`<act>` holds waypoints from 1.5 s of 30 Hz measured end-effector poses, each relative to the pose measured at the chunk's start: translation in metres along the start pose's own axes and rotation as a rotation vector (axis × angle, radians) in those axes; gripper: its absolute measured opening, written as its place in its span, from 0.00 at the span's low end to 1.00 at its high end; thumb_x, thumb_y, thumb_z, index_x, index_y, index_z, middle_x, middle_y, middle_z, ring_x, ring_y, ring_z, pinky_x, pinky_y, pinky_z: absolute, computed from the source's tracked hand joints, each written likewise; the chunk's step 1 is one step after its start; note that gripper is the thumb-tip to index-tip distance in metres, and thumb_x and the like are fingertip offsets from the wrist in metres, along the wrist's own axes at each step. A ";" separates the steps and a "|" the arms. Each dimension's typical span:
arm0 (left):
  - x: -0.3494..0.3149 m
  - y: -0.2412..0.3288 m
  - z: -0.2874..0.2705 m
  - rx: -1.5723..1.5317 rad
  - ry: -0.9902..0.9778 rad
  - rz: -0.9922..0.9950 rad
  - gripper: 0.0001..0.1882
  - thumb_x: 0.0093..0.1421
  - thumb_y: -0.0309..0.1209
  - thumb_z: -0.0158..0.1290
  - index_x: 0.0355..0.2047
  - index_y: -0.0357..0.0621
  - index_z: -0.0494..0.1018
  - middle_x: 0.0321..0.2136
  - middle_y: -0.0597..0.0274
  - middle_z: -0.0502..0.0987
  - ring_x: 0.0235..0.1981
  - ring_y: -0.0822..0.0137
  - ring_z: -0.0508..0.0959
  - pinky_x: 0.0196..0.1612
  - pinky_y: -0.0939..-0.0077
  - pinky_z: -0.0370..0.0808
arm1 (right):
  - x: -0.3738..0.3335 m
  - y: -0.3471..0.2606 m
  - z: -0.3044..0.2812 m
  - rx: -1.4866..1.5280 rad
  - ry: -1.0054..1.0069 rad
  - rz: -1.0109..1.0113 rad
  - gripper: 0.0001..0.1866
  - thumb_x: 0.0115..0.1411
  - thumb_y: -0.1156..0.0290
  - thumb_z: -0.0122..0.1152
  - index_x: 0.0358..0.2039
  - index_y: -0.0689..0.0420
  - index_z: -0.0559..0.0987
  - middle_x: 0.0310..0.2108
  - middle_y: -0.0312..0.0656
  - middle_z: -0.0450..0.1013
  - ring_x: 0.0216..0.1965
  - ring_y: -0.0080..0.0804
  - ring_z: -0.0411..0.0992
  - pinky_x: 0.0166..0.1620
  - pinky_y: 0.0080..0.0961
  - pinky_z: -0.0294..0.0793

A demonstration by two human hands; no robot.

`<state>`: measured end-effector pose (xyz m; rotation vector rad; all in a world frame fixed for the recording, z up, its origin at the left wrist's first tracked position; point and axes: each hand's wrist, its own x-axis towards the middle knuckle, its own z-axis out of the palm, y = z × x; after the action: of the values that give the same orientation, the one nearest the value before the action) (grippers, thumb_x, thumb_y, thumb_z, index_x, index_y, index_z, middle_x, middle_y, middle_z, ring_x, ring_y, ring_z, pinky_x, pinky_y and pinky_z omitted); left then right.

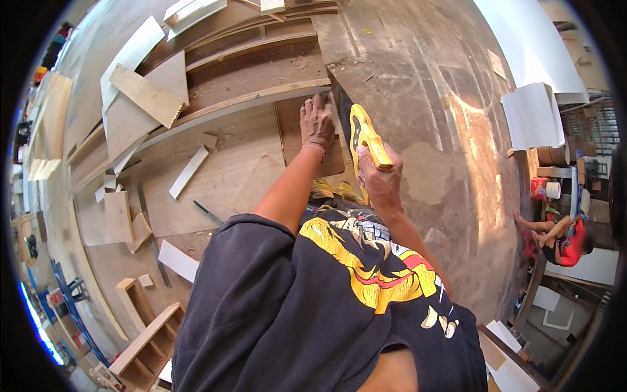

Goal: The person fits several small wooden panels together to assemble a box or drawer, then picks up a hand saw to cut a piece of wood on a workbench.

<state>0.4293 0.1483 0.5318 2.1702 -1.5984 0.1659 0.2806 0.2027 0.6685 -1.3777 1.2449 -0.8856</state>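
Note:
My right hand (380, 184) is closed round the yellow handle of a handsaw (369, 134). Its blade is mostly hidden at this angle. To the left of the saw, my left hand (317, 124) bears on the end of a long wooden board (261, 96). The fingers of that hand are bent at the board's pale edge, and the fingertips are hard to see. Both hands are close to the right end of a large wooden work surface (189, 215).
Offcuts lie to the left, among them a notched wooden piece (147, 96) and a white strip (189, 172). A dark thin stick (207, 212) is nearer me. Open wooden boxes (149, 346) stand lower left. A person in red (567, 238) sits far right, near a white panel (532, 117).

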 end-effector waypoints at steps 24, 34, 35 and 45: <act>-0.002 -0.002 0.003 0.019 0.029 -0.006 0.21 0.49 0.28 0.44 0.46 0.46 0.70 0.40 0.58 0.66 0.45 0.59 0.66 0.51 0.64 0.62 | -0.019 0.007 -0.003 0.035 -0.006 0.031 0.08 0.54 0.74 0.58 0.25 0.65 0.71 0.18 0.43 0.67 0.18 0.29 0.65 0.23 0.28 0.64; -0.003 -0.005 0.007 0.051 0.050 -0.028 0.21 0.48 0.28 0.44 0.45 0.49 0.71 0.43 0.59 0.67 0.46 0.59 0.65 0.49 0.64 0.61 | -0.018 0.008 0.001 0.088 -0.009 0.014 0.06 0.54 0.76 0.56 0.27 0.65 0.71 0.17 0.37 0.66 0.17 0.21 0.62 0.20 0.23 0.62; -0.001 -0.002 0.006 0.047 0.035 -0.028 0.21 0.48 0.28 0.44 0.45 0.49 0.71 0.43 0.59 0.67 0.46 0.60 0.65 0.50 0.64 0.61 | -0.023 -0.002 -0.002 0.144 -0.009 0.090 0.06 0.54 0.76 0.56 0.27 0.65 0.71 0.17 0.36 0.66 0.17 0.20 0.62 0.20 0.22 0.61; -0.002 -0.003 0.003 0.057 0.011 -0.030 0.23 0.49 0.27 0.44 0.48 0.50 0.69 0.42 0.59 0.66 0.46 0.60 0.65 0.49 0.62 0.60 | -0.023 0.006 -0.002 0.208 -0.027 0.075 0.04 0.55 0.76 0.55 0.26 0.62 0.71 0.18 0.33 0.66 0.15 0.16 0.61 0.18 0.18 0.61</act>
<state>0.4308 0.1496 0.5271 2.2316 -1.5719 0.2160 0.2732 0.2252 0.6658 -1.1674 1.1426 -0.9143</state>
